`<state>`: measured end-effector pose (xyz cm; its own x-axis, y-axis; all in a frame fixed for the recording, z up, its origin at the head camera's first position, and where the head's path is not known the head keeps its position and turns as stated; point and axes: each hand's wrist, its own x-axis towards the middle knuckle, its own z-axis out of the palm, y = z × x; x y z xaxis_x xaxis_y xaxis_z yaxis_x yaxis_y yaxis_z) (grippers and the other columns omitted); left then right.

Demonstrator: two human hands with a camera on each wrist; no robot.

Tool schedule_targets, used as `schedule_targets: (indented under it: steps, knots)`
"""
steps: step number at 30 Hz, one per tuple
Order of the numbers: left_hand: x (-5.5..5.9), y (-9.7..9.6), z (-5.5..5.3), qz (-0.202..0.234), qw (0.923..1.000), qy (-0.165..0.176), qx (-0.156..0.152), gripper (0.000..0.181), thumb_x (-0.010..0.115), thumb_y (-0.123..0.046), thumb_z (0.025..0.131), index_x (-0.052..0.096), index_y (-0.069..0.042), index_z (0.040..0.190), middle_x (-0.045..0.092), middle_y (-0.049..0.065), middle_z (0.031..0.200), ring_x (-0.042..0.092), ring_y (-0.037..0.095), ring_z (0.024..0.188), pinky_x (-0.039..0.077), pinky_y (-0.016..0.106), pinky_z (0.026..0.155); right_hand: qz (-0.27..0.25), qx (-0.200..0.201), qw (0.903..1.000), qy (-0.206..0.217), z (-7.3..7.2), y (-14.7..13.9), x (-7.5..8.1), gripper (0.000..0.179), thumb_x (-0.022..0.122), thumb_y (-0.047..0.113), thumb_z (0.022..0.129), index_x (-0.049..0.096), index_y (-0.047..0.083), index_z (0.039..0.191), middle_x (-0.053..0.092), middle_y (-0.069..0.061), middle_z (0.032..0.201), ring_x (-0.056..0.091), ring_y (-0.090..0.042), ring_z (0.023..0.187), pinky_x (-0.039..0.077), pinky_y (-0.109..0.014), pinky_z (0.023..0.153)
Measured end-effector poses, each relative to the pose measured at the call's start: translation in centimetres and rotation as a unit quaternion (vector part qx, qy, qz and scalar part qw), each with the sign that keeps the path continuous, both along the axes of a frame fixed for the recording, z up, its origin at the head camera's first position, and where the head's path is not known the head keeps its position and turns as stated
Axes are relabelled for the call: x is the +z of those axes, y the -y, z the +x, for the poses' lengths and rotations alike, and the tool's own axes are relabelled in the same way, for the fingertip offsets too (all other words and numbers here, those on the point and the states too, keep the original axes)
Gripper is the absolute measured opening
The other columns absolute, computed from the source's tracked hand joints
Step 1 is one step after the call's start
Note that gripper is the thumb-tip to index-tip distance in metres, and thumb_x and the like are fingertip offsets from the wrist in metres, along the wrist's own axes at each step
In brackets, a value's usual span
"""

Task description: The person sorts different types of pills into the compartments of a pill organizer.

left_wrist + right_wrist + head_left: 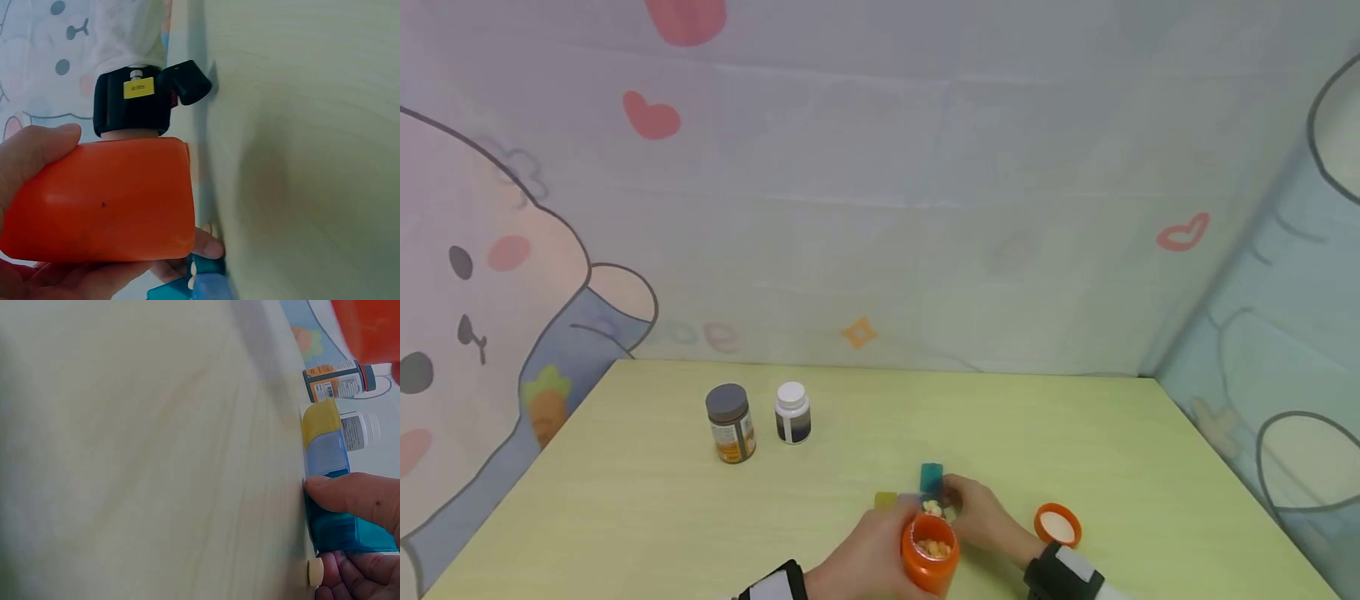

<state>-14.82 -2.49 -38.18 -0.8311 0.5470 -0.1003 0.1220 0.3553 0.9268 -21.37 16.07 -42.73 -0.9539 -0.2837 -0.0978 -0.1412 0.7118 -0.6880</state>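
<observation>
My left hand (pixel 872 554) grips an orange pill bottle (pixel 112 200), uncapped and tilted forward, with pale tablets (pixel 935 548) inside. Just beyond its mouth is a small pill organizer (pixel 326 453) with yellow, pale blue and teal compartments. Its teal lid (pixel 932 477) stands up, and several pale tablets (pixel 932 507) fill the compartment below. My right hand (pixel 988 517) holds the organizer's teal end, thumb on one side and fingers curled at the other. Beside those fingers, in the right wrist view, a single tablet (pixel 315 572) is at the table surface.
An orange cap (pixel 1057 526) lies inside up, right of my right hand. Toward the back left stand a grey-capped brown bottle (pixel 731 423) and a smaller white-capped bottle (pixel 793 413). A printed cloth (pixel 925 208) hangs behind the pale yellow table (pixel 625 500).
</observation>
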Motion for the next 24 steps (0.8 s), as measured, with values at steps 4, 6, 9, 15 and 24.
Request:
schedule_targets:
  steps: [4,6,9,15,24]
  knots:
    - [-1.5,0.0,-0.3,-0.005,0.9996,0.026,-0.005,0.050,0.081,-0.033,0.066,0.050,-0.019,0.103,0.057,-0.007,0.087,0.054,0.013,0.078,0.048,0.033,0.074,0.002,0.001,1.0000,0.006,-0.1,0.0,0.0,0.053,0.078,0.005,0.066,0.054,-0.005,0.111,0.059,-0.008,0.097,0.052,-0.023,0.087,0.046,-0.046,0.082]
    - [-2.6,0.0,-0.6,-0.015,0.9996,0.015,-0.019,0.047,0.078,-0.040,0.067,0.051,-0.020,0.101,0.058,-0.008,0.087,0.055,0.011,0.077,0.048,0.031,0.072,0.000,0.003,1.0000,0.005,-0.1,-0.1,0.0,0.055,0.079,0.008,0.066,0.054,-0.006,0.112,0.059,-0.008,0.099,0.052,-0.023,0.088,0.046,-0.046,0.083]
    - [-3.8,-0.1,-1.0,-0.024,0.9989,0.024,-0.031,0.046,0.076,-0.045,0.068,0.051,-0.021,0.099,0.058,-0.009,0.088,0.055,0.011,0.078,0.048,0.032,0.074,-0.003,0.005,1.0000,0.002,-0.1,-0.1,0.0,0.057,0.081,0.010,0.064,0.054,-0.005,0.111,0.059,-0.008,0.098,0.053,-0.024,0.090,0.045,-0.046,0.083]
    - [-4.8,-0.3,-0.8,-0.047,0.9965,0.067,-0.013,0.046,0.078,-0.041,0.067,0.051,-0.019,0.098,0.058,-0.006,0.089,0.053,0.016,0.079,0.048,0.038,0.078,-0.007,0.000,0.9999,0.007,-0.1,0.0,-0.2,0.058,0.081,0.010,0.063,0.054,-0.006,0.112,0.060,-0.008,0.097,0.054,-0.024,0.091,0.046,-0.045,0.083]
    - [-3.7,-0.4,-0.1,-0.040,0.9975,0.057,-0.006,0.041,0.078,-0.032,0.070,0.052,-0.017,0.098,0.058,-0.006,0.088,0.053,0.016,0.078,0.047,0.039,0.079,-0.014,-0.007,0.9996,0.022,-0.1,-0.2,-0.2,0.060,0.081,0.009,0.063,0.053,-0.005,0.114,0.059,-0.007,0.099,0.053,-0.023,0.090,0.046,-0.045,0.083]
